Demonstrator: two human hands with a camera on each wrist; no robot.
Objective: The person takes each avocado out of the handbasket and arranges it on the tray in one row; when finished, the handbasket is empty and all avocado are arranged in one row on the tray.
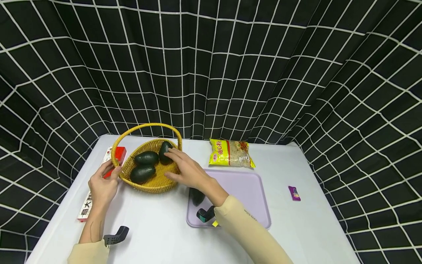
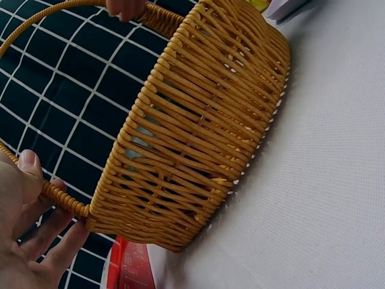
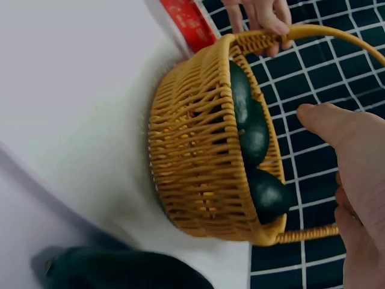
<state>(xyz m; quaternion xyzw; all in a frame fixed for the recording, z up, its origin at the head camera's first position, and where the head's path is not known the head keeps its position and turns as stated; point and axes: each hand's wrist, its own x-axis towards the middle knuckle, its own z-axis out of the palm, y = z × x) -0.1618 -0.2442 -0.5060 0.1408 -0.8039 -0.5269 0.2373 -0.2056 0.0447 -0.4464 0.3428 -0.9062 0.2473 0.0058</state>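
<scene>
A woven wicker basket (image 1: pixel 158 187) with a tall arched handle (image 1: pixel 146 125) stands at the left of the table. Thumb and fingers of my left hand (image 1: pixel 103 185) grip the handle low down, where it joins the rim. Inside lie three dark green avocados: one at the back left (image 1: pixel 146 158), one at the front left (image 1: pixel 142 173), one at the right (image 1: pixel 165 152). My right hand (image 1: pixel 188 170) reaches over the basket's right side, thumb spread from the fingers, fingertips overlapping the right avocado in the head view. Another avocado (image 1: pixel 196 197) rests on a lilac tray (image 1: pixel 244 198), partly behind my right wrist.
Behind the tray lies a yellow food packet (image 1: pixel 230 153). A small purple wrapped packet (image 1: pixel 294 193) is at the right. Under my left hand, beside the basket, lies a long red and white box (image 1: pixel 85 209). A black gridded curtain (image 1: pixel 194 73) hangs behind the table.
</scene>
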